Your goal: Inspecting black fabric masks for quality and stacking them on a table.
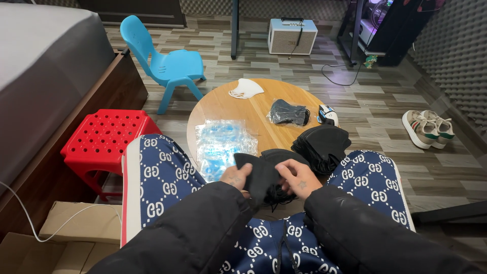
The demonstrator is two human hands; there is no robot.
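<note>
Both my hands hold one black face mask over the near edge of a small round wooden table. My left hand grips its left side, my right hand its right side with the ear loops hanging below. A stack of black masks lies on the table just right of my hands. Several clear plastic bags lie to the left. A bagged black mask and a white mask lie farther back.
A red plastic stool stands at the left, a blue child's chair behind it. A bed fills the far left. Cardboard boxes sit at bottom left. A small device lies at the table's right edge; sneakers on the floor.
</note>
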